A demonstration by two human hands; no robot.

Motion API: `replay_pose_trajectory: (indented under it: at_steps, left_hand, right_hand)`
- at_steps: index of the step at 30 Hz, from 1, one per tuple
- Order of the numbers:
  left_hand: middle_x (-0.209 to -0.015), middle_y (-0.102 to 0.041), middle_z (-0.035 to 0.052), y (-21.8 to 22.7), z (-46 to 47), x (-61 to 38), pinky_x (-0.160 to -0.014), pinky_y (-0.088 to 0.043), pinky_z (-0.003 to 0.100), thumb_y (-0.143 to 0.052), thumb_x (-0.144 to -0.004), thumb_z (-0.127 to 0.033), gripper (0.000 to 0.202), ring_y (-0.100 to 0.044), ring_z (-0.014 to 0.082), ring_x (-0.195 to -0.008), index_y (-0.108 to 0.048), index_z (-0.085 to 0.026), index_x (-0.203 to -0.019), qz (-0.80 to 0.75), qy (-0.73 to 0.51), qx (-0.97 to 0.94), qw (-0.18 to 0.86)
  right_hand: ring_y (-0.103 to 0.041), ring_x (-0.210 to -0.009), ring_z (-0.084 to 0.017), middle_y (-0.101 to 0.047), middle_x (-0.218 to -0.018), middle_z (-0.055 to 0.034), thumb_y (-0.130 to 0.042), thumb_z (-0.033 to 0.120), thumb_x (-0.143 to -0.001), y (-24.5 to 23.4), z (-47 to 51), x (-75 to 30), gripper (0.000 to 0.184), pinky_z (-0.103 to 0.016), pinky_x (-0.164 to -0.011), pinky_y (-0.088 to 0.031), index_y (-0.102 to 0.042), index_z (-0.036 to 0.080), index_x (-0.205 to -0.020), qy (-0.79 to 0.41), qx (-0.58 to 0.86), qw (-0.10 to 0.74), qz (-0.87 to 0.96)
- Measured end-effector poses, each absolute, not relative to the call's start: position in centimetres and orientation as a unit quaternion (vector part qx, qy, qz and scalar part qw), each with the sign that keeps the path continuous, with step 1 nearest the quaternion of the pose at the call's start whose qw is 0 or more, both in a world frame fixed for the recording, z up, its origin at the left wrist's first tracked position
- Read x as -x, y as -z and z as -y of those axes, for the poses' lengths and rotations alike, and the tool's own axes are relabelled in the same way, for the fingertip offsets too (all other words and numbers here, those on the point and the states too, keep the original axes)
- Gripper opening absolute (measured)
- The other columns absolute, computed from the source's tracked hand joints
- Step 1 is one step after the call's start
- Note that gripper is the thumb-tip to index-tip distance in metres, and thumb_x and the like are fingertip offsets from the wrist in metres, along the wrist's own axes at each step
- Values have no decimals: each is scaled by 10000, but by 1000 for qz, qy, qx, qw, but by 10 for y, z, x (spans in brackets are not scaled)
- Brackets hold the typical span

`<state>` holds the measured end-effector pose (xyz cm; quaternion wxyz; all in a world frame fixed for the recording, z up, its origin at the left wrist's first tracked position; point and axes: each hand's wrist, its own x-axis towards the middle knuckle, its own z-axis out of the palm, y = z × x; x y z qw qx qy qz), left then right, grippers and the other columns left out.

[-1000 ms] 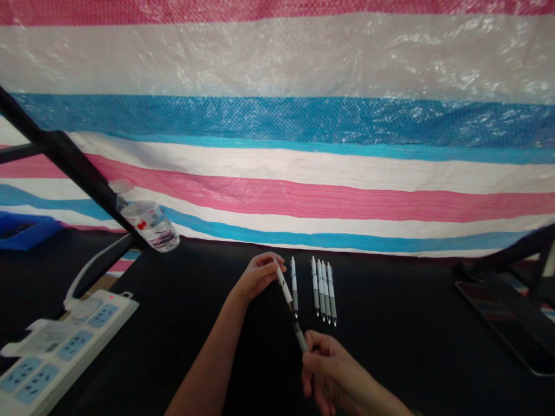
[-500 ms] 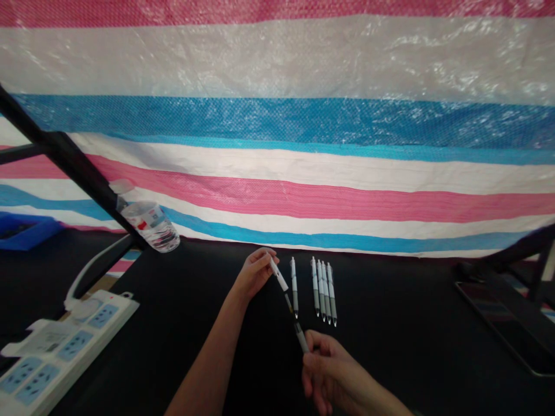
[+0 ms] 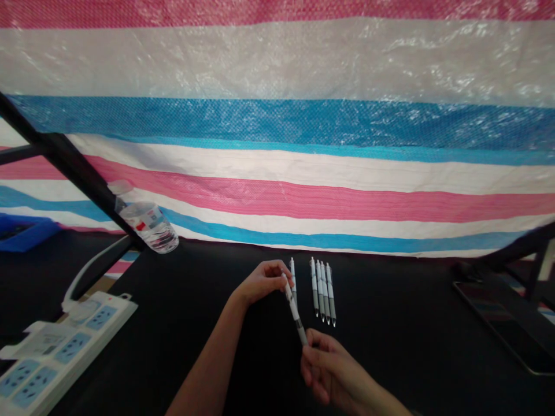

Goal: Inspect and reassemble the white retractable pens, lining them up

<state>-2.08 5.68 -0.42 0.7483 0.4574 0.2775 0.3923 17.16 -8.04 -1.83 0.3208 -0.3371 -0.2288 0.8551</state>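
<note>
My left hand (image 3: 267, 281) pinches the white upper barrel (image 3: 293, 304) of a pen near its top end. In my right hand (image 3: 323, 361) is the grey grip section (image 3: 302, 334) of the same pen, held between thumb and fingers. The two parts now line up and meet, or nearly so, at a dark band; whether they are joined I cannot tell. Just behind my left fingertips lies a white and grey pen (image 3: 292, 267), partly hidden by the hand and the held pen. To its right several like pens (image 3: 321, 292) lie side by side.
A white power strip (image 3: 65, 346) with a plugged-in cable lies at the left. Behind it a clear water bottle (image 3: 151, 225) leans by a black frame bar. A blue tray (image 3: 26, 234) is at far left, a dark phone-like slab (image 3: 498, 329) at right. Striped sheeting (image 3: 303, 196) hangs behind.
My left hand has moved right and toward me, bringing the white barrel down over the exposed refill to the grey grip section. My right hand has barely moved.
</note>
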Motion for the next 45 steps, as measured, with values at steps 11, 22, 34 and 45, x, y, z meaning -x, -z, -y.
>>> replay_pose_trajectory:
  at_steps: [11, 22, 34, 45]
  left_hand:
    - [-710, -738, 61, 3, -56, 26, -605, -499, 233, -893, -622, -295, 295, -666, 149, -602, -707, -119, -769, -220, -389, -462, 766]
    - [-724, -742, 72, 7, -57, 29, -611, -515, 240, -881, -645, -265, 256, -677, 161, -618, -721, -116, -779, -211, -410, -447, 767]
    - [-724, -740, 70, 8, -58, 30, -590, -515, 234, -889, -630, -263, 260, -678, 165, -627, -719, -128, -773, -211, -421, -440, 764]
    - [-735, -741, 67, 9, -60, 30, -598, -517, 237, -883, -639, -277, 260, -678, 164, -632, -718, -130, -776, -210, -415, -445, 766]
  right_hand:
    - [-551, -326, -103, -671, -561, -36, -697, 553, -793, 27, 81, -172, 452, -148, -308, -289, -549, 133, -870, -865, 331, 310, 213]
    - [-686, -448, -193, -694, -597, -52, -600, 615, -848, 26, 83, -172, 465, -139, -310, -348, -462, 174, -895, -871, 324, 294, 223]
    - [-699, -483, -197, -683, -648, -50, -531, 612, -897, 25, 82, -171, 477, -153, -326, -364, -507, 143, -976, -868, 332, 302, 211]
    - [-682, -456, -174, -670, -657, -35, -585, 619, -858, 24, 79, -172, 487, -147, -321, -369, -524, 143, -943, -869, 326, 308, 209]
